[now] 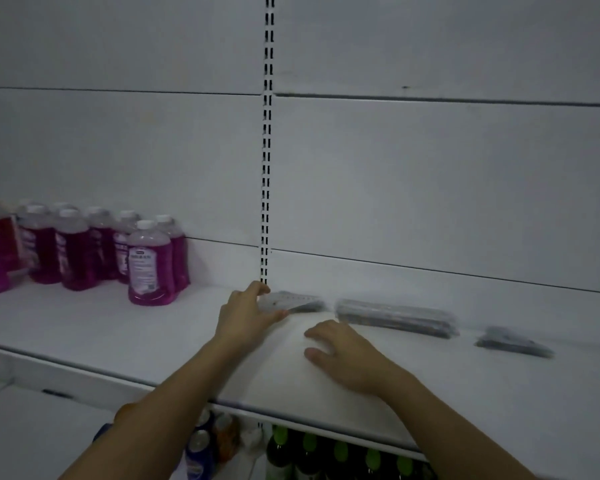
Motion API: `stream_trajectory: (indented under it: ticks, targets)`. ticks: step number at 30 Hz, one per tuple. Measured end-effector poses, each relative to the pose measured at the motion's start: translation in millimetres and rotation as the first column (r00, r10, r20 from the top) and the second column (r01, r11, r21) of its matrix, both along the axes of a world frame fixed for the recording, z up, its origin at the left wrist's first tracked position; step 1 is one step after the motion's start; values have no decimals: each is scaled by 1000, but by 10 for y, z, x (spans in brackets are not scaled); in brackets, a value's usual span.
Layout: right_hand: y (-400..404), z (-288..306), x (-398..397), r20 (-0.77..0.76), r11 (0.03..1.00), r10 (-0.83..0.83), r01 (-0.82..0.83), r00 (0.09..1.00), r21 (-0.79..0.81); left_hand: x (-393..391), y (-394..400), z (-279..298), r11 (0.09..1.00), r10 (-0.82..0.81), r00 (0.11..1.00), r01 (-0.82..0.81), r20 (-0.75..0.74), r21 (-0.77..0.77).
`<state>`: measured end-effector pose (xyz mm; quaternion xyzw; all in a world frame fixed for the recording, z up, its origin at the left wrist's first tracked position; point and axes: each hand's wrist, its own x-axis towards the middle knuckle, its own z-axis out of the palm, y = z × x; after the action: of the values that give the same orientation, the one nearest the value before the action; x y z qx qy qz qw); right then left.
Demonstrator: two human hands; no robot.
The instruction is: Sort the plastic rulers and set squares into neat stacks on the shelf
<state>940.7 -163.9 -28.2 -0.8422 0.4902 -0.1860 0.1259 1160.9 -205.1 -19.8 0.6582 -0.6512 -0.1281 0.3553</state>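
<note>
On shelf (118,327), L hand (246,315) grips ruler stack (291,302); R hand (347,355) flat.

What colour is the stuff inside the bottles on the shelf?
Pinkish purple, with white caps, seen in the head view: bottles at the left of the shelf.

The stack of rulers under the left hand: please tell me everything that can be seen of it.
The stack of rulers is a low, flat, greyish pile of what looks like clear plastic, blurred, so no markings can be read. It lies on the white shelf close to the back panel, below the slotted upright, leftmost of three piles. The left hand holds its left end, fingers behind and thumb along the front edge. A gap separates it from the longer pile on its right.
</note>
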Motion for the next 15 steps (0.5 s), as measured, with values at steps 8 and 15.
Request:
stream_trajectory:
  ticks: [8,15]
  targets:
    - [7,-121,170,55,996,-57,60,997,-72,-54,-284,67,998,-51,999,51,-5,39]
    - [7,-119,185,57,993,-79,84,995,-79,-42,-480,23,992,-90,994,83,69,98]
